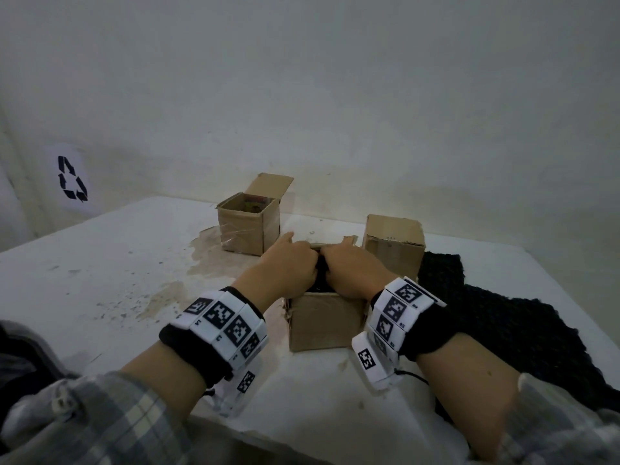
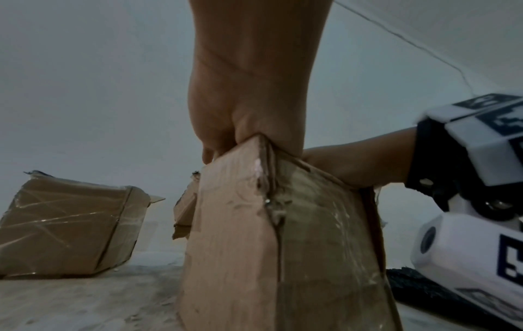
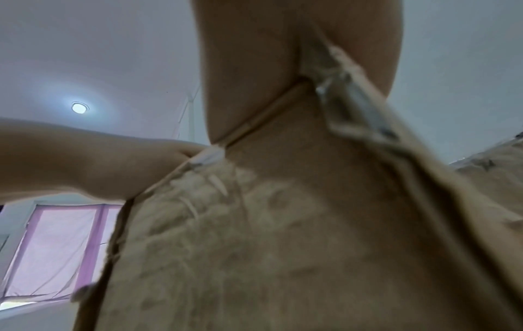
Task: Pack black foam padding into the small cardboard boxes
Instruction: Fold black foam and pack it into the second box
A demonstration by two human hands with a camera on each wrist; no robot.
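Observation:
A small cardboard box stands open-topped on the white table, right in front of me. Black foam padding shows in its mouth between my two hands. My left hand lies over the box's left top edge and my right hand over the right. The fingers of both curl down onto the foam, and their tips are hidden inside. The left wrist view has my left hand's palm on a top corner of the box. In the right wrist view my right hand sits on the rim of the box.
An open box with something coloured inside stands at the back left. A closed box stands at the back right. A large black foam sheet covers the table's right side. The table is stained to the left.

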